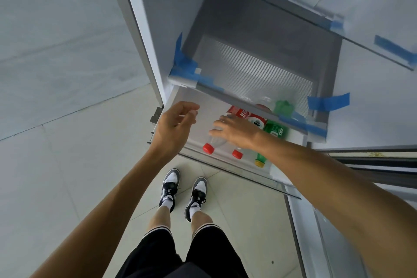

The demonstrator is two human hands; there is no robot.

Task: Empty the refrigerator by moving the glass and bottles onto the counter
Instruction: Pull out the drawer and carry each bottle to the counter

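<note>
The refrigerator stands open with a low shelf near the floor. On it lie three bottles on their sides, caps toward me: a clear one with a red cap, a second red-capped one with a red label, and a green bottle with a yellow cap. My right hand reaches over the clear bottles, fingers spread and resting on the left one. My left hand hovers at the shelf's left end, fingers loosely curled, holding nothing. No glass is visible.
A ribbed grey drawer sits above the bottles, fixed with blue tape. The fridge's left wall and the open door at the right flank the shelf. My feet stand on a tiled floor just below.
</note>
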